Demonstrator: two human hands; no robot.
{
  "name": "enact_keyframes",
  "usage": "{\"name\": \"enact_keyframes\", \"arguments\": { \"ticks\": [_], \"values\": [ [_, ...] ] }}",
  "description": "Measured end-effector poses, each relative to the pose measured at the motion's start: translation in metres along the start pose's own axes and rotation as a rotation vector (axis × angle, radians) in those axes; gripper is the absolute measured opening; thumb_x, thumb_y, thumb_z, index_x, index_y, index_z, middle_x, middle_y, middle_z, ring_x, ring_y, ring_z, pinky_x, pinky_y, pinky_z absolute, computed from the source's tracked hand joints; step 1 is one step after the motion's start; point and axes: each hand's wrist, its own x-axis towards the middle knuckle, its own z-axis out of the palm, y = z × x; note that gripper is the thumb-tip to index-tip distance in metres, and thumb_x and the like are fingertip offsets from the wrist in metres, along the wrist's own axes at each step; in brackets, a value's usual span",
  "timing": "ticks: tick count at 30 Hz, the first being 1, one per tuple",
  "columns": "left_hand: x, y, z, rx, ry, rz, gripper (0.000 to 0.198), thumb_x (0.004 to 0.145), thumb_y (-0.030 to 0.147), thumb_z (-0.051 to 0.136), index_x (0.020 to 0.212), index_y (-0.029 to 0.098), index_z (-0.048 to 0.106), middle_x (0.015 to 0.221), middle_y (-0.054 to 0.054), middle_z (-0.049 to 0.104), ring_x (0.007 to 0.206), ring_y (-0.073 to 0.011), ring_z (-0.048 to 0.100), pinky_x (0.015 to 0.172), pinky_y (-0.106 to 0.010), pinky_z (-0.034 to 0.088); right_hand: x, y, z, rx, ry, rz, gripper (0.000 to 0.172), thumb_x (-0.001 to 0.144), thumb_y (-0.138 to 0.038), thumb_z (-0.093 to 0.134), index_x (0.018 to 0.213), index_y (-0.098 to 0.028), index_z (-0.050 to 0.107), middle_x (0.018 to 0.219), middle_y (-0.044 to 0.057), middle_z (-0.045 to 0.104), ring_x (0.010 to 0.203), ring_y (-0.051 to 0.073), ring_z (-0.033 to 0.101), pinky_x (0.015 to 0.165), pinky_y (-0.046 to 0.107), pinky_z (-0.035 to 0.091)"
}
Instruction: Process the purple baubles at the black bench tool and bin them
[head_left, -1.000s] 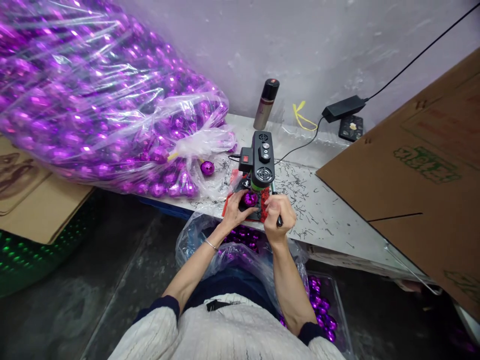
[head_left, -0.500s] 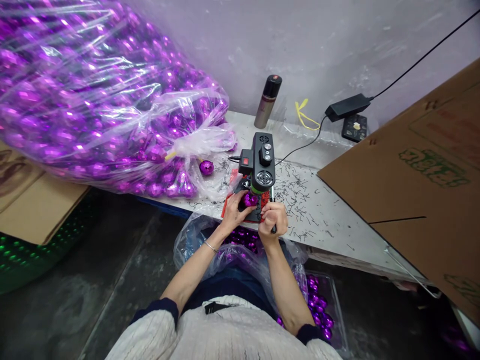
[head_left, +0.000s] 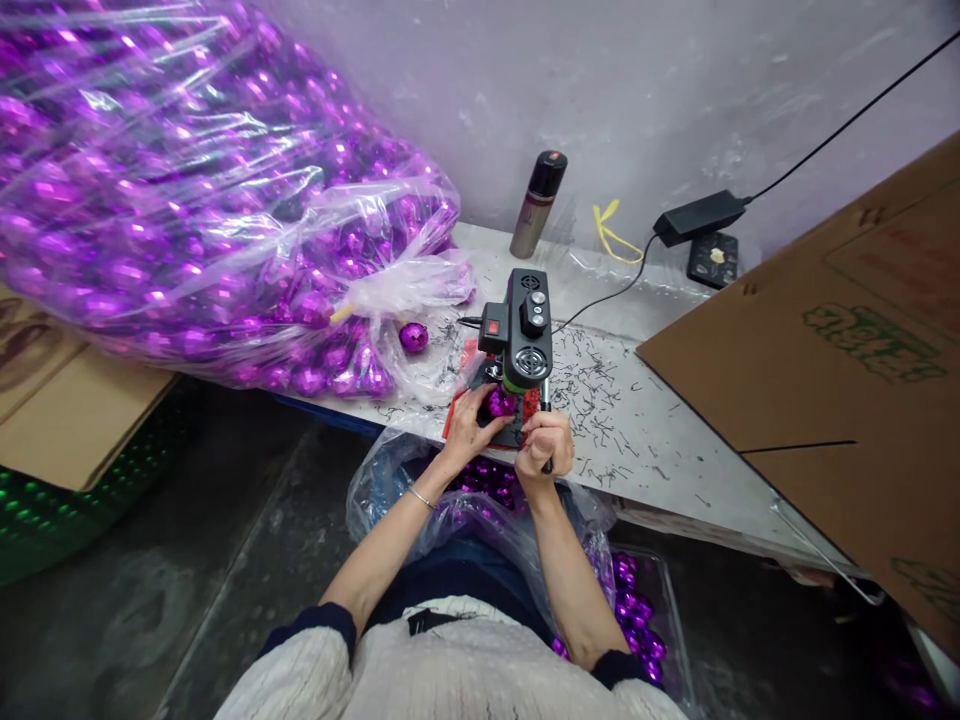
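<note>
Cups the purple bauble in the left hand, fingers curled round it under the small black machine at the table edge, probably to steady it. Wraps the right hand in a fist round the lever just beside. Hemmed in by a big bag of baubles on the left and leaning cardboard on the right.

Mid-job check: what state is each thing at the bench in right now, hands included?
machine: upright, cable attached.
purple ball: under the machine's head.
left hand: gripping the purple ball.
right hand: closed around the lever.
big bag: full, neck tied shut.
loose ball: lying free on the bench.
spray can: upright, capped.
lap bag: open, holding balls.
</note>
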Motion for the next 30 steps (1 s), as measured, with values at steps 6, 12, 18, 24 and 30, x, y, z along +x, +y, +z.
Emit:
{"name": "enact_keyframes", "arguments": {
  "ticks": [6, 12, 18, 24, 30],
  "values": [
    [0.001, 0.001, -0.001, -0.016, 0.008, 0.019, 0.055, 0.087, 0.047, 0.074, 0.133, 0.021, 0.058, 0.128, -0.013, 0.070, 0.121, -0.0283, 0.066, 0.109, -0.049, 0.047, -0.007, 0.006, -0.001, -0.012, -0.005, -0.017, 0.032, 0.102, -0.031, 0.036, 0.072, -0.024, 0.045, 0.070, -0.002, 0.055, 0.062, 0.013, 0.054, 0.068, 0.033, 0.046],
    [0.001, 0.000, 0.000, -0.005, 0.013, 0.019, 0.055, 0.087, 0.047, 0.074, 0.133, 0.021, 0.058, 0.127, -0.013, 0.070, 0.121, -0.0281, 0.066, 0.109, -0.047, 0.048, -0.001, 0.001, 0.000, 0.000, -0.020, -0.026, 0.034, 0.102, -0.028, 0.037, 0.069, -0.023, 0.044, 0.068, -0.002, 0.055, 0.059, 0.012, 0.054, 0.063, 0.031, 0.045],
    [-0.002, -0.002, -0.003, 0.003, 0.036, 0.144, 0.059, 0.090, 0.048, 0.071, 0.137, 0.019, 0.053, 0.129, -0.014, 0.068, 0.122, -0.0276, 0.065, 0.105, -0.045, 0.051, 0.056, -0.031, -0.002, -0.033, -0.008, 0.163, 0.035, 0.101, -0.026, 0.043, 0.066, -0.022, 0.050, 0.063, -0.001, 0.053, 0.061, 0.013, 0.056, 0.060, 0.030, 0.043],
    [-0.066, 0.010, -0.020, 0.192, -0.096, 0.451, 0.062, 0.096, 0.043, 0.061, 0.151, 0.021, 0.041, 0.143, -0.018, 0.058, 0.135, -0.0285, 0.056, 0.113, -0.051, 0.043, 0.055, -0.034, -0.009, -0.015, -0.057, 0.106, 0.031, 0.098, -0.019, 0.047, 0.067, -0.022, 0.052, 0.065, -0.001, 0.056, 0.065, 0.013, 0.058, 0.063, 0.029, 0.044],
    [-0.036, 0.002, -0.051, 0.269, 0.055, 0.411, 0.048, 0.102, 0.039, 0.048, 0.145, 0.020, 0.046, 0.141, -0.018, 0.059, 0.133, -0.0271, 0.055, 0.111, -0.047, 0.045, 0.038, -0.028, -0.009, -0.020, -0.072, 0.087, 0.029, 0.096, -0.015, 0.046, 0.069, -0.022, 0.052, 0.067, -0.001, 0.059, 0.066, 0.013, 0.058, 0.064, 0.030, 0.043]
  ]
}}
